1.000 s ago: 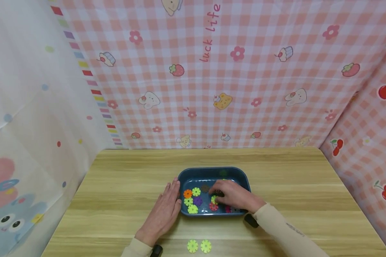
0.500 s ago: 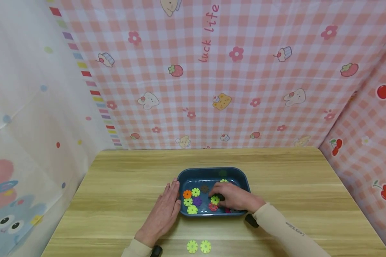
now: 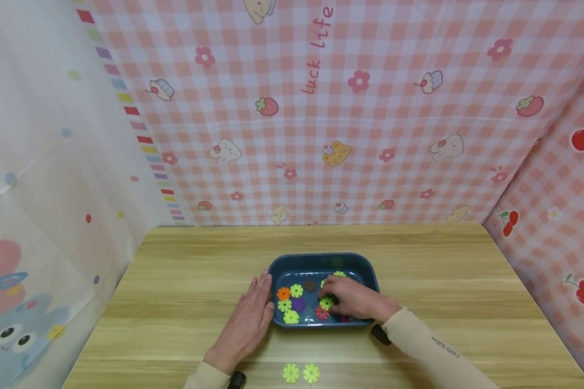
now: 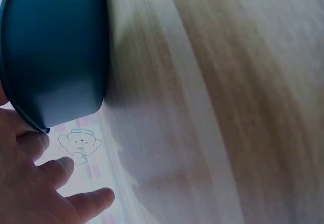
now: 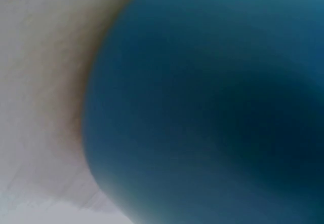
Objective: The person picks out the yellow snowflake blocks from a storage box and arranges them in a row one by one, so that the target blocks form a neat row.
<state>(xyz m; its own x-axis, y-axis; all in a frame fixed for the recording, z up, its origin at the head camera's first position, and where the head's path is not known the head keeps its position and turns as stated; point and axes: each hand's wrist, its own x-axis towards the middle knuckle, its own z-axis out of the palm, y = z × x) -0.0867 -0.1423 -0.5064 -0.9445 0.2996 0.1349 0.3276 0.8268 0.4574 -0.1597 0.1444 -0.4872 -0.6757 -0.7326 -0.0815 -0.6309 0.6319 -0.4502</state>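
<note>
Pink checked cloth hangs behind the far edge of the wooden surface, and a blue tray sits about midway between the surface's left and right edges. The likeliest slip is a muddled pick: the discs are thin and lie close together, so the right hand could drag the red disc along with the green disc, or nudge the green one out of reach. That wrist also crosses the tray's right end, so leaning down there might tip or shift it, should the left hand give no support opposite.

Inside the tray, the green disc lies between the right grip's bent thumb and fingertips; whether they pinch it or merely touch it cannot be told, as the right wrist view shows mostly blurred blue. Just beyond the fingertips, toward the surface's far left corner, is the brown disc. The left grip's fingers extend fairly straight at the tray's left end, apparently touching it. Two loose discs lie outside the tray, toward the surface's near edge.
</note>
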